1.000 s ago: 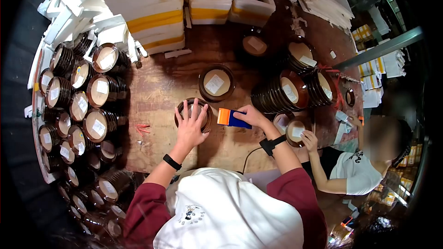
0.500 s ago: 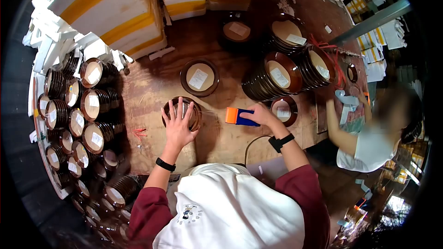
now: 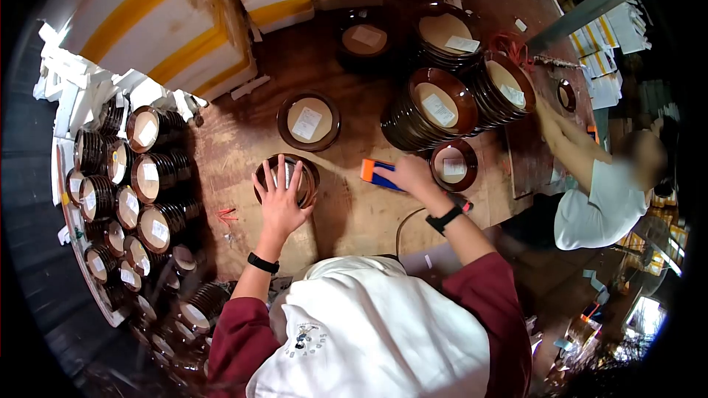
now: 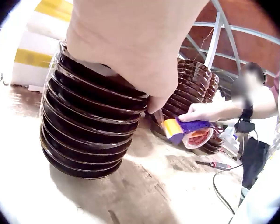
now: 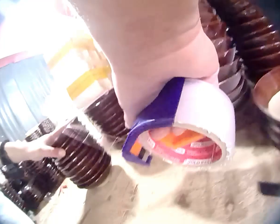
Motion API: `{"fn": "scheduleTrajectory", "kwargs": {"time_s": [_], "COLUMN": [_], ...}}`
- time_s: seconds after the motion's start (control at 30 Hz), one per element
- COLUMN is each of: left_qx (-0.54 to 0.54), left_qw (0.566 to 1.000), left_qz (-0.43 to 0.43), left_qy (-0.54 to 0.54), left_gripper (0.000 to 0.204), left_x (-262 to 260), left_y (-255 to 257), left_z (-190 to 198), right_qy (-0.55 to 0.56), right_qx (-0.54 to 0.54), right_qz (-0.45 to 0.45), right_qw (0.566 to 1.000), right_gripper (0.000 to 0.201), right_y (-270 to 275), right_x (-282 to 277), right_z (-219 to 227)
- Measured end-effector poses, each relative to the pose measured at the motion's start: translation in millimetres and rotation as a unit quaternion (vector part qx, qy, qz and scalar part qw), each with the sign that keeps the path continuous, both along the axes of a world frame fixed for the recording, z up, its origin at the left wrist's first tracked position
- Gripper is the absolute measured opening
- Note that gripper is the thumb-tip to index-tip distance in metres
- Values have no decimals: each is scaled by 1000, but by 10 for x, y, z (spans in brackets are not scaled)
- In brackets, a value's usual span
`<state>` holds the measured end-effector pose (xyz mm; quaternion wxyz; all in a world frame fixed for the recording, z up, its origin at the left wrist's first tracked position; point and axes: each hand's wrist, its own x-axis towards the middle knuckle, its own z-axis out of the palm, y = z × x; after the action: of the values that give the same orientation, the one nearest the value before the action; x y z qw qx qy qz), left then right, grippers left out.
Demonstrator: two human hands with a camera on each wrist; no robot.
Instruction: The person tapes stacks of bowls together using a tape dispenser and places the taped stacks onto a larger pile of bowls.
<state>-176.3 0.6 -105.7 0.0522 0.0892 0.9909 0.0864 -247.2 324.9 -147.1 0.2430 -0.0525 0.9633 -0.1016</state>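
Note:
My left hand (image 3: 282,203) lies with spread fingers on top of a stack of dark brown glazed dishes (image 4: 88,126), its thumb down at the top rim. The stack stands upright on the wooden table, and part of its top label is hidden under the fingers. To the right of it, my right hand (image 3: 413,175) grips a blue and orange tape dispenser (image 3: 384,180). A wide roll of tape (image 5: 207,112) with a red-printed core sits in the dispenser. Its orange end points toward the stack, with a gap between them.
One labelled dish (image 3: 310,122) sits behind the left hand. Taller dish stacks (image 3: 435,107) and a single dish (image 3: 453,165) stand at right. Many stacks (image 3: 151,177) fill the left side. Foam boxes (image 3: 162,22) rise behind. A red-handled cutter (image 4: 219,165) lies near a cable. Another person (image 3: 605,191) reaches in.
The right hand and dispenser have drawn away from the stack, to the right. My left hand stays on the stack. The head view has shifted. The other person's arms now reach toward the right-hand stacks.

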Motion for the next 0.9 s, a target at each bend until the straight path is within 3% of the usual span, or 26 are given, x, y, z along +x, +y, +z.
{"fn": "scheduleTrajectory", "kwargs": {"time_s": [0.23,0.43,0.67,0.9], "left_qx": [-6,-13,-28,-36], "left_qw": [1000,1000,1000,999], "left_qz": [-5,-5,-6,-7], "left_qy": [3,2,-7,1], "left_gripper": [102,101,99,96], "left_x": [8,-2,-15,-14], "left_y": [1,23,40,89], "left_z": [-8,-24,-27,-49], "right_qy": [-74,-70,-47,-35], "right_qx": [-55,-22,-45,-86], "right_qz": [-5,68,76,50], "right_qw": [996,995,995,994], "right_gripper": [61,60,62,56], "right_y": [-883,-1020,-1263,-1158], "right_x": [-230,-370,-315,-248], "right_z": [-362,-337,-645,-549]}}
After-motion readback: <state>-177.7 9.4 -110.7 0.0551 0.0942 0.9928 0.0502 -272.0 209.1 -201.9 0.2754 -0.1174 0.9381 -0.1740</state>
